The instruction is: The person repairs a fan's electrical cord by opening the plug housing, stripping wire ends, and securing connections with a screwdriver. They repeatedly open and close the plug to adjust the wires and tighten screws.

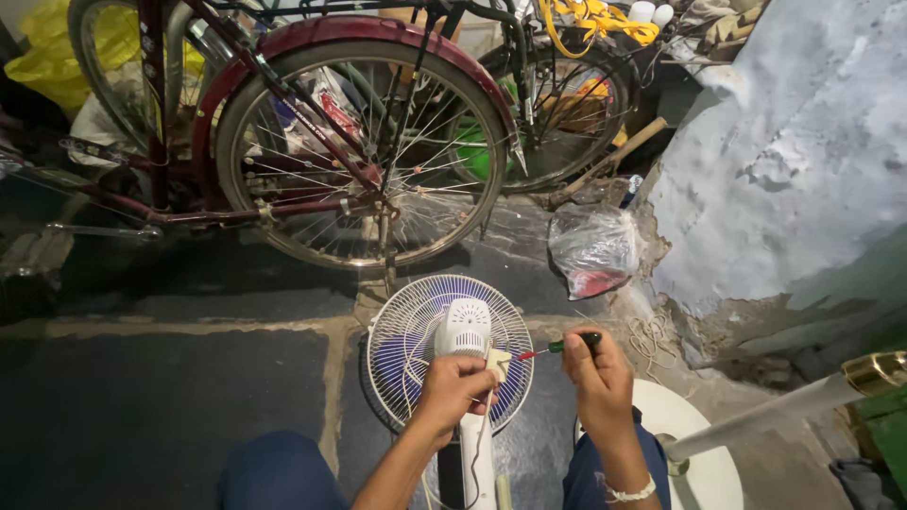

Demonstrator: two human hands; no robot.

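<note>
A maroon bicycle with a chromed, spoked rear wheel [364, 156] fills the top of the view, standing on a dark stone floor [161, 378] with pale joints. To the right rises a pale blue plastered wall [803, 142], flaking near its foot, and a crumpled clear plastic bag [595, 247] with something red inside lies at its base. A round white plastic base with a white pole tipped in brass [784, 406] leans in from the lower right.

In front of the person's knees lies a white pedestal fan with a wire guard and blue blades [408, 331], face down, so that its white ribbed motor housing [465, 326] points up at the camera. Its stem runs straight back toward the person, between the legs; the long axis is therefore near to far, and the head is the far end.

The left hand [455, 389] is closed around the neck of the fan just below the housing, beside a small cream-coloured switch box [497, 363] at the joint. The right hand [597, 378] is closed on a small screwdriver with a green and black handle [565, 347]. The tool lies nearly level, handle to the right, and its tip points left at the switch box, just short of it or touching; which one cannot be told. The left hand is the nearer to the box, steadying; the right brings the tool in from the side.
</note>
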